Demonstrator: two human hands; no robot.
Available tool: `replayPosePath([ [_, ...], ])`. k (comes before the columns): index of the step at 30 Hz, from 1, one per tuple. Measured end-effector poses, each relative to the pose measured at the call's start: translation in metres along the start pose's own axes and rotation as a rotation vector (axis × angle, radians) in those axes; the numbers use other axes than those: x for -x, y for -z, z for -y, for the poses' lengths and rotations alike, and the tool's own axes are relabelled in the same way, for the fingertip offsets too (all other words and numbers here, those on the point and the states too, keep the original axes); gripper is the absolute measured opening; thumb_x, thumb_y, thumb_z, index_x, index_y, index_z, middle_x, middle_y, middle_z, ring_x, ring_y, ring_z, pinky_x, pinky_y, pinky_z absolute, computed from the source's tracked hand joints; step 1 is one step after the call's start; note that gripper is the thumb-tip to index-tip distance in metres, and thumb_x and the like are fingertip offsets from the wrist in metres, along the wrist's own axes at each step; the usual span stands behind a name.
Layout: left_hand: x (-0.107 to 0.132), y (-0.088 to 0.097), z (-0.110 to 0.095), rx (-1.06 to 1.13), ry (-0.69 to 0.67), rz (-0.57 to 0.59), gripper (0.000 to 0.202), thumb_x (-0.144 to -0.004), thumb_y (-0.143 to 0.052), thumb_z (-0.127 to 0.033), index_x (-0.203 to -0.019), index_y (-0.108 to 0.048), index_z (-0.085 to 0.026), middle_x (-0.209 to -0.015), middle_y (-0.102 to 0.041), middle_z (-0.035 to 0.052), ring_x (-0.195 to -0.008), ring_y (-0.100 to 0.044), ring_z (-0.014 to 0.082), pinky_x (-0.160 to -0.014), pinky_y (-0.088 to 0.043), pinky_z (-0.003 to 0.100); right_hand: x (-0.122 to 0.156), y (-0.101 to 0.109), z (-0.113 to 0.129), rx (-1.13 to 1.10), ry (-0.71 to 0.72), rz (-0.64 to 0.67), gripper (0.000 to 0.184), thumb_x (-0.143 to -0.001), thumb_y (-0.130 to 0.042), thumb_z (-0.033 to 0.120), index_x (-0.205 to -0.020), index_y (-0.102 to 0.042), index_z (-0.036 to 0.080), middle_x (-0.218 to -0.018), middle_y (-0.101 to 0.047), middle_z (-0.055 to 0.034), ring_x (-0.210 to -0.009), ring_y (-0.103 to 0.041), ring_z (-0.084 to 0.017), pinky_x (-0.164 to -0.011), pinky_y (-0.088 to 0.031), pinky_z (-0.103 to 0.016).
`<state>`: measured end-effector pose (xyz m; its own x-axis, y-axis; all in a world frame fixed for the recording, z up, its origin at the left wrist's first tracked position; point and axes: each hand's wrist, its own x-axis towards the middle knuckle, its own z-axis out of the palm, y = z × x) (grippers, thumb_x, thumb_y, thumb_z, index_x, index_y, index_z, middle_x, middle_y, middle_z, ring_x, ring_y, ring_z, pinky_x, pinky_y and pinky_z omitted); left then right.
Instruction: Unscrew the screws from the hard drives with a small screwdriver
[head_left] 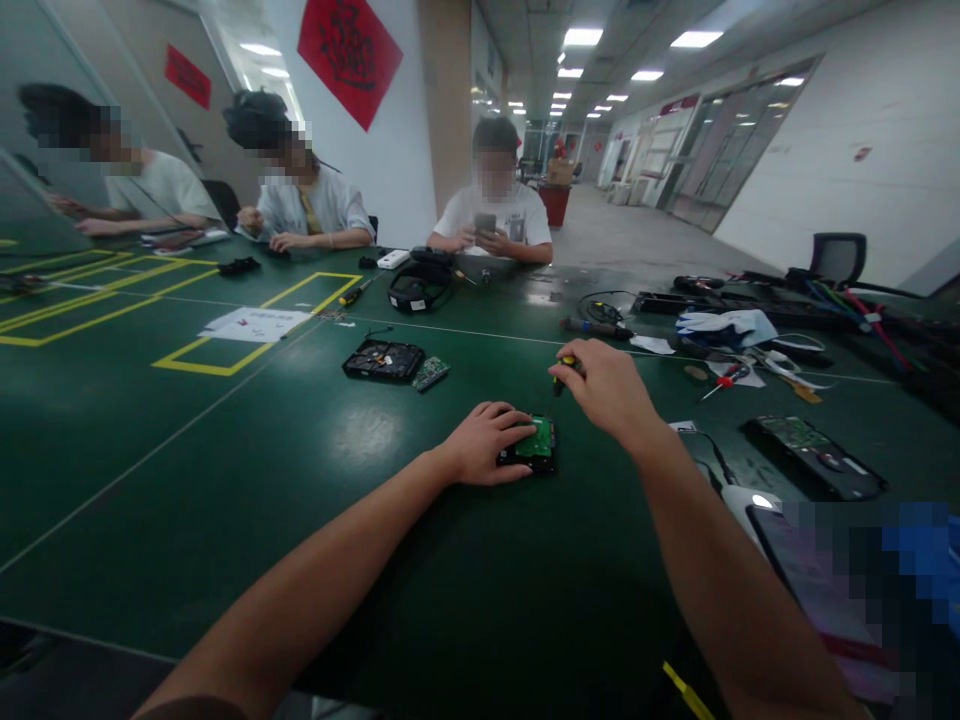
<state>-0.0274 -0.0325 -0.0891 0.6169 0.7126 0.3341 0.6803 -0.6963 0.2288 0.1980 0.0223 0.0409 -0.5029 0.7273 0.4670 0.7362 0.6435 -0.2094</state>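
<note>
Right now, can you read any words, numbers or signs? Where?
Nothing reads clearly.
Red diamond poster: large black character, unreadable.
Smaller red poster: blurred.
Red wall banner: blurred.
White sheet: too small.
Shirt print: blurred.
Black headgear label: too small.
Green circuit board: any marks too small.

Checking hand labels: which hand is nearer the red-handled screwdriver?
Right. The right hand is left of the red-handled screwdriver, gripping a yellow-and-black screwdriver; the left hand is farther left, fingers on the hard drive.
</note>
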Motion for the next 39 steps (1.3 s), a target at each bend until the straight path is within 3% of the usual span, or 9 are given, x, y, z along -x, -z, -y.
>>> replayPosePath([
  [5,-0.001,0.0,0.0,-0.002,-0.003,-0.007,0.07,-0.091,-0.062,-0.065,-0.15,-0.054,-0.028,-0.147,-0.058,0.0098,-0.135,-0.048,0.0367,-0.113,-0.036,0.056,0.0,-0.005,-0.002,0.075,-0.057,-0.038,0.027,-0.097,-0.065,0.046,-0.095,-0.072,0.02,-0.092,-0.07,-0.0104,-0.083,-0.064,-0.026,-0.076,-0.048,-0.038],
  [9,-0.001,0.002,-0.002,-0.002,-0.011,-0.009,0.069,-0.092,-0.061,-0.065,-0.149,-0.055,-0.027,-0.146,-0.059,0.0094,-0.134,-0.049,0.036,-0.113,-0.037,0.056,0.0,-0.002,-0.004,0.0,0.022,-0.002,0.019,-0.098,-0.061,0.029,-0.108,-0.074,0.019,-0.107,-0.074,-0.0114,-0.098,-0.068,-0.027,-0.09,-0.05,-0.041],
  [11,-0.001,0.002,-0.002,-0.006,-0.011,-0.009,0.069,-0.091,-0.061,-0.065,-0.149,-0.055,-0.027,-0.146,-0.059,0.0093,-0.133,-0.049,0.0359,-0.113,-0.037,0.056,0.0,-0.001,-0.005,-0.079,0.067,0.036,0.024,-0.097,-0.059,0.02,-0.116,-0.074,0.019,-0.114,-0.075,-0.0107,-0.103,-0.069,-0.027,-0.095,-0.051,-0.041],
  [17,0.003,0.002,-0.003,-0.011,-0.013,-0.001,0.069,-0.091,-0.062,-0.065,-0.149,-0.055,-0.029,-0.147,-0.058,0.0095,-0.134,-0.049,0.0363,-0.113,-0.037,0.056,0.002,0.005,-0.007,-0.168,0.031,0.126,0.04,-0.097,-0.048,0.016,-0.129,-0.071,0.018,-0.104,-0.078,-0.0105,-0.09,-0.074,-0.025,-0.088,-0.055,-0.042],
  [20,0.004,0.003,-0.003,-0.009,-0.017,0.003,0.07,-0.091,-0.062,-0.065,-0.15,-0.054,-0.028,-0.148,-0.058,0.0098,-0.135,-0.049,0.0368,-0.112,-0.038,0.056,0.003,0.008,-0.009,-0.161,0.029,0.128,0.036,-0.096,-0.05,0.017,-0.124,-0.072,0.02,-0.092,-0.078,-0.008,-0.088,-0.074,-0.026,-0.087,-0.055,-0.041],
  [25,0.005,0.005,-0.004,-0.002,-0.025,0.005,0.069,-0.092,-0.061,-0.065,-0.15,-0.054,-0.028,-0.148,-0.057,0.0095,-0.136,-0.048,0.0365,-0.113,-0.038,0.055,0.002,0.008,-0.006,-0.031,0.051,0.048,0.023,-0.095,-0.057,0.02,-0.112,-0.073,0.021,-0.102,-0.077,-0.0097,-0.095,-0.071,-0.028,-0.089,-0.052,-0.042],
  [28,0.004,0.005,-0.005,-0.007,-0.026,0.0,0.069,-0.092,-0.06,-0.065,-0.149,-0.054,-0.027,-0.148,-0.057,0.0098,-0.135,-0.048,0.0364,-0.113,-0.037,0.055,0.002,0.004,-0.004,0.048,0.014,0.018,0.015,-0.096,-0.064,0.03,-0.103,-0.073,0.02,-0.097,-0.075,-0.0105,-0.091,-0.069,-0.028,-0.084,-0.051,-0.041],
  [33,0.004,0.004,-0.004,-0.006,-0.022,-0.001,0.07,-0.091,-0.061,-0.066,-0.148,-0.055,-0.027,-0.147,-0.058,0.0106,-0.134,-0.05,0.0368,-0.112,-0.038,0.056,0.001,-0.004,0.001,0.159,-0.081,-0.052,0.031,-0.099,-0.061,0.048,-0.094,-0.073,0.02,-0.09,-0.072,-0.0119,-0.084,-0.067,-0.028,-0.077,-0.049,-0.04],
  [39,0.004,0.003,-0.005,-0.008,-0.024,0.003,0.069,-0.092,-0.061,-0.065,-0.149,-0.055,-0.026,-0.148,-0.058,0.0106,-0.134,-0.05,0.0367,-0.114,-0.037,0.056,0.001,-0.005,0.005,-0.056,0.076,0.024,0.025,-0.099,-0.056,0.02,-0.116,-0.074,0.019,-0.116,-0.075,-0.0122,-0.107,-0.069,-0.027,-0.099,-0.049,-0.041],
])
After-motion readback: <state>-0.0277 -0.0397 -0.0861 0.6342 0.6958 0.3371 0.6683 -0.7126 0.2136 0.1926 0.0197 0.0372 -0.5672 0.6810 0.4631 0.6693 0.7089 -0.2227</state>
